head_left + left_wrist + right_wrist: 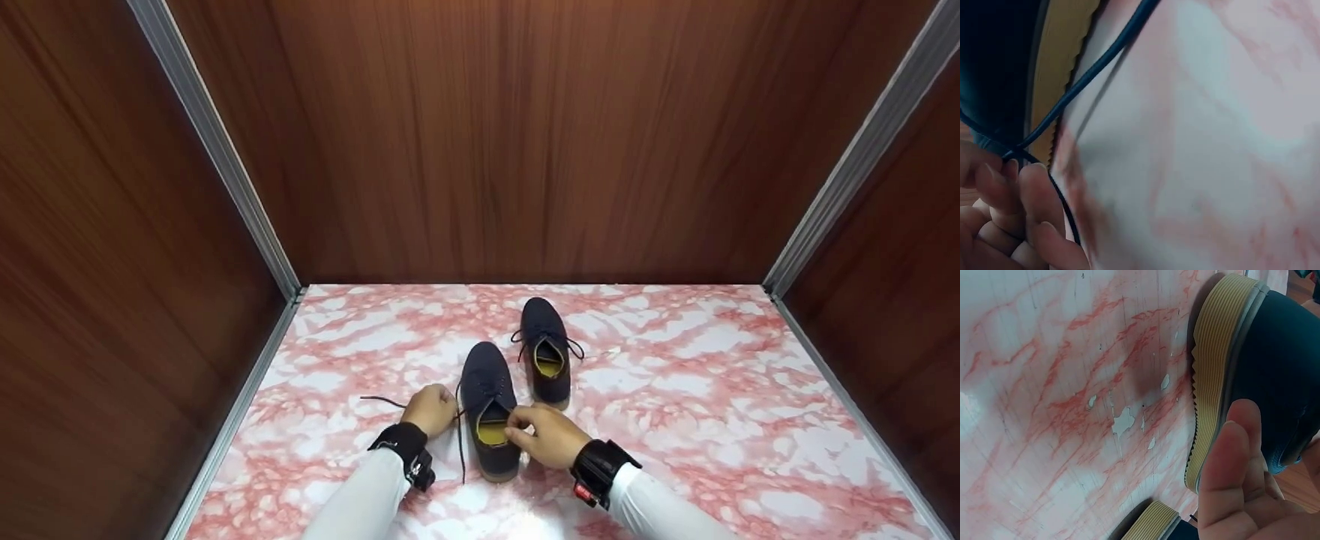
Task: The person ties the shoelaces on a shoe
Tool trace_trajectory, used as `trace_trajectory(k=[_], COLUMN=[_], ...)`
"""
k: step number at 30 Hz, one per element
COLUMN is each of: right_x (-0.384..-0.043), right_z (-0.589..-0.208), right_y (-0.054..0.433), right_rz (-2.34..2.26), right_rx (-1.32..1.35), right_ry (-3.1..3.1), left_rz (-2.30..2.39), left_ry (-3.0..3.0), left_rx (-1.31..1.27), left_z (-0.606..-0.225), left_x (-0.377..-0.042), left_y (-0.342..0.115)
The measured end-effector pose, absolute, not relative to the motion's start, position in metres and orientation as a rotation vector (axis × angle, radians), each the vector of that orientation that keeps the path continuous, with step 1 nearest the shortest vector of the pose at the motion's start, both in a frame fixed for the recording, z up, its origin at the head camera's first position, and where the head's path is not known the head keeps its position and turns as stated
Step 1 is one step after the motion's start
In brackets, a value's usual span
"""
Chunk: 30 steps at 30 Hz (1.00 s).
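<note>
A dark low lace-up shoe (486, 367) with a yellow insole stands on the marbled surface, its laces untied. On its left side, my left hand (431, 410) pinches a dark shoelace (1089, 73) between thumb and fingertips; one length sticks out leftward past the hand. Another lace length (461, 450) lies along the shoe's left side. My right hand (551, 435) is at the right rim of the shoe opening, thumb and forefinger curled close together. Its other fingers (1224, 455) lie by the shoe's side; whether the fingertips grip anything is hidden.
The matching shoe (541, 319), its lace tied in a bow, stands just behind and to the right. Brown wood-grain panels (525, 150) with metal corner strips (225, 150) enclose the red-and-white marbled surface (697, 420) at the back and sides.
</note>
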State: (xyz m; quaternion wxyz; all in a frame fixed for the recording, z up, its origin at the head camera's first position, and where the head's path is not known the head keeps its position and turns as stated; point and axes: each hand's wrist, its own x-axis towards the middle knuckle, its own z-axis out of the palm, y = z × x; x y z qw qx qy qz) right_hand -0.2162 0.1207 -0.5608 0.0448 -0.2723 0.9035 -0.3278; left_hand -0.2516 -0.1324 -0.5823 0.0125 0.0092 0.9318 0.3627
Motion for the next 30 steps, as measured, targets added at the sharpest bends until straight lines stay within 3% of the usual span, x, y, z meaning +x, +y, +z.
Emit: trace_trajectory(k=[9,30], right_x=[-0.217,-0.247], right_z=[-0.552,-0.530], right_y=[0.123,0.121], right_rz=[-0.995,-1.254], right_rx=[-0.803,-0.767], right_ry=[2.779,2.942], left_rz=[1.259,1.491], left_ry=[2.985,2.696], left_rx=[0.001,0.535], left_z=[-0.562,-0.512], left_x=[-0.257,-0.248], left_y=[-0.130,-0.110])
